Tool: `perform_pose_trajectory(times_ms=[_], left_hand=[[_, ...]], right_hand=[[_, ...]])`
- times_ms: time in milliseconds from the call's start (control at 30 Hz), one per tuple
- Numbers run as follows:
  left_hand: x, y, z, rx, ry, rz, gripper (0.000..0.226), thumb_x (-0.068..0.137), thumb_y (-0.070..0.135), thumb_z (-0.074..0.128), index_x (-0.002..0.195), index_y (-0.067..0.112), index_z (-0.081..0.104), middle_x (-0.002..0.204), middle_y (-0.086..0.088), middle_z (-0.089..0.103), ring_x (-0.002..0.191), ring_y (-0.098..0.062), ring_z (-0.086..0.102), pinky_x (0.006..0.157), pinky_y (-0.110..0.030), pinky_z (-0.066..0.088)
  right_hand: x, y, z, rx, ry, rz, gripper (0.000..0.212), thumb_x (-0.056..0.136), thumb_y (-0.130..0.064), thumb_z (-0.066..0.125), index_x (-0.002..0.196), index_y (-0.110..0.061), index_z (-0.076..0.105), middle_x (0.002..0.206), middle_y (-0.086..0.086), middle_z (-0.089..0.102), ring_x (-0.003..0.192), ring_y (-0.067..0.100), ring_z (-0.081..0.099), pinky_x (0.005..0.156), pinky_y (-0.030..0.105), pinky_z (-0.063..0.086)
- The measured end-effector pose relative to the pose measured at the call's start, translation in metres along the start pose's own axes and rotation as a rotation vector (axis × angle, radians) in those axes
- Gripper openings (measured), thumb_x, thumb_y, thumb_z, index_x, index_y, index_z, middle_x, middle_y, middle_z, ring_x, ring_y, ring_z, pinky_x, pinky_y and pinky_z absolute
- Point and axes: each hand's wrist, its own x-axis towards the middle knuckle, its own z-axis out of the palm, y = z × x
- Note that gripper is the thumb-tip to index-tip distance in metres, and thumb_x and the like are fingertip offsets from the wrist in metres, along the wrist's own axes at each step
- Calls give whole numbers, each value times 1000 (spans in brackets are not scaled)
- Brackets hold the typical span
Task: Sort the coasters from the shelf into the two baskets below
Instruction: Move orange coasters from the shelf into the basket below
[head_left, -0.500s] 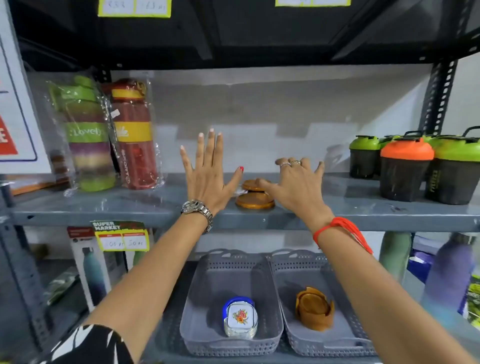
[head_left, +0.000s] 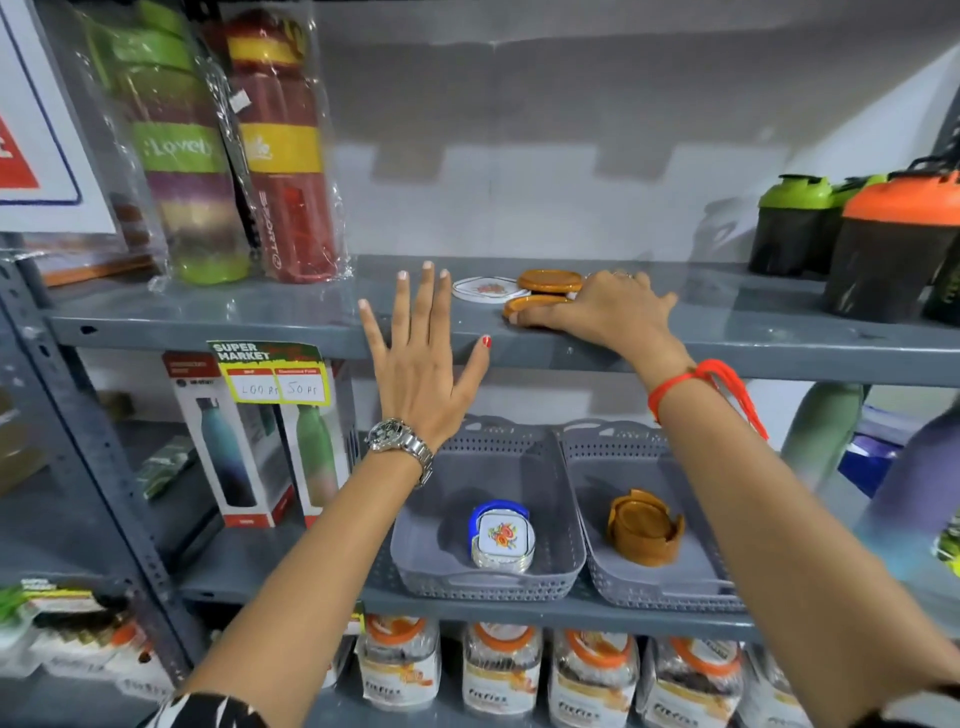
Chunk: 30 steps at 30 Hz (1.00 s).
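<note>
While the right hand (head_left: 602, 312) is closing on a brown coaster (head_left: 535, 303) at the shelf (head_left: 208, 317) edge, the left hand (head_left: 423, 358) is hovering open and empty (fingers spread); a white coaster (head_left: 483, 289) is lying beside, above two baskets (head_left: 566, 457).

Shelf (head_left: 727, 332) centre open; bottles (head_left: 249, 156), shakers (head_left: 883, 244) flank.

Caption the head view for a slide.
Right hand grips a brown coaster on the shelf; left hand open above two baskets.
</note>
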Motion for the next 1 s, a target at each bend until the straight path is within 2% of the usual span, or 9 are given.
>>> perform_pose_trajectory(times_ms=[167, 333, 467, 567, 733, 800, 867, 933, 1000], left_hand=[[-4, -3, 4, 11, -1, 20, 65, 91, 50, 30, 144, 12, 32, 150, -3, 33, 139, -26, 26, 112, -54, 3], [-5, -5, 7, 12, 10, 27, 64, 91, 50, 32, 143, 11, 34, 148, -4, 36, 137, -26, 30, 111, -54, 6], [-4, -5, 7, 8, 7, 28, 65, 91, 51, 31, 142, 11, 35, 147, -4, 37, 137, -27, 31, 112, -53, 5], [-5, -5, 6, 21, -24, 27, 66, 93, 55, 21, 143, 13, 30, 148, -4, 35, 137, -26, 29, 113, -51, 2], [-3, -5, 5, 5, -24, 29, 66, 92, 55, 19, 137, 9, 32, 143, -10, 43, 135, -28, 28, 113, -51, 0], [-3, -4, 3, -11, -18, 20, 65, 94, 56, 13, 132, 7, 33, 136, -13, 49, 134, -28, 31, 112, -52, 4], [-3, -3, 3, -4, -20, 22, 64, 94, 55, 12, 130, 7, 34, 135, -14, 50, 133, -29, 32, 112, -53, 7], [-4, -4, 5, 12, -15, 35, 62, 93, 53, 20, 132, 7, 37, 139, -12, 47, 134, -28, 32, 113, -53, 6], [-3, -5, 6, 18, -10, 33, 65, 89, 52, 28, 135, 8, 41, 144, -9, 41, 135, -28, 31, 113, -52, 2]], right_hand=[[-8, -2, 8, 7, 154, 22, 94, 49, -87, 56, 105, -12, 68, 123, 13, 62, 127, 34, 39, 108, 67, 17], [-35, -4, 12, -16, 495, -48, 95, 51, -85, 52, 116, -17, 63, 119, 8, 60, 122, 34, 44, 110, 66, 16], [-60, -8, 6, 41, 809, -111, 91, 56, -88, 46, 111, -18, 65, 105, 6, 65, 107, 32, 55, 108, 63, 25], [-80, -12, -5, 86, 947, -144, 89, 57, -87, 50, 110, -19, 67, 103, 4, 67, 104, 29, 56, 107, 61, 28], [-113, -18, -29, 216, 1067, -209, 88, 58, -84, 56, 111, -15, 68, 104, 7, 66, 102, 24, 45, 103, 62, 33], [-121, -17, -36, 290, 1084, -235, 84, 55, -75, 68, 112, -13, 67, 105, 9, 64, 100, 25, 47, 93, 65, 40], [-125, -14, -40, 308, 1097, -233, 81, 50, -62, 79, 113, -13, 67, 105, 9, 63, 99, 25, 47, 91, 65, 41], [-126, -13, -41, 279, 1095, -217, 83, 51, -69, 75, 112, -13, 67, 103, 8, 64, 101, 22, 45, 97, 64, 36], [-126, -12, -40, 276, 1054, -204, 89, 54, -83, 61, 111, -15, 67, 103, 7, 64, 102, 22, 44, 102, 61, 33]])
